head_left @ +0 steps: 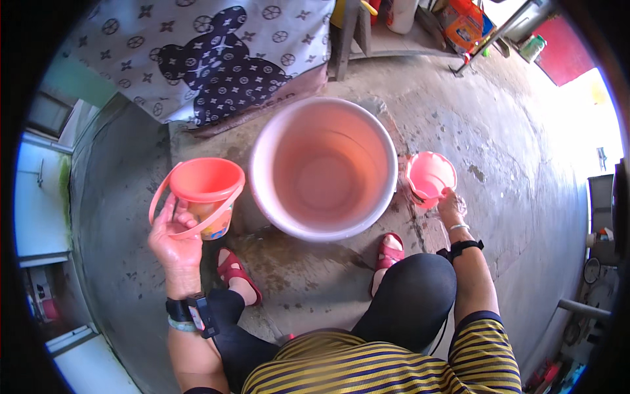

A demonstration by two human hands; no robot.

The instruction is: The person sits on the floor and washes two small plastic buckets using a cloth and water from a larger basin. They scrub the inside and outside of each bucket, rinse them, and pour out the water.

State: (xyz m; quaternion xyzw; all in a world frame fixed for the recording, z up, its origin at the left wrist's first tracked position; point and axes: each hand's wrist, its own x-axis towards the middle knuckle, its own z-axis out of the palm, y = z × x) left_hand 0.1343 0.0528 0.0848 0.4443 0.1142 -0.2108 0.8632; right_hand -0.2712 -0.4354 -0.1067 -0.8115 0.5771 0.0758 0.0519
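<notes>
Before me stands a large round pinkish tub (388, 197), its smooth inside seen from above. To its left, my left hand (177, 238) grips a small coral toy bucket (209, 178). The bucket's loop handle passes across my palm, my fingers rest against its side, and coloured pictures decorate its lower wall. At the tub's right, my right hand (451, 207) closes on the near edge of a small pink pail (430, 172) with a wavy rim. The pail is tilted, and its inside faces me. Exactly where my right fingertips grip is hard to make out.
A patterned cloth (230, 72) with a dark bear figure hangs beyond the tub. At the far right, a low shelf (387, 44) carries a white container (400, 16) and an orange packet (459, 23). The concrete floor (512, 177) has damp spots; my red sandals (388, 249) flank the tub's near side.
</notes>
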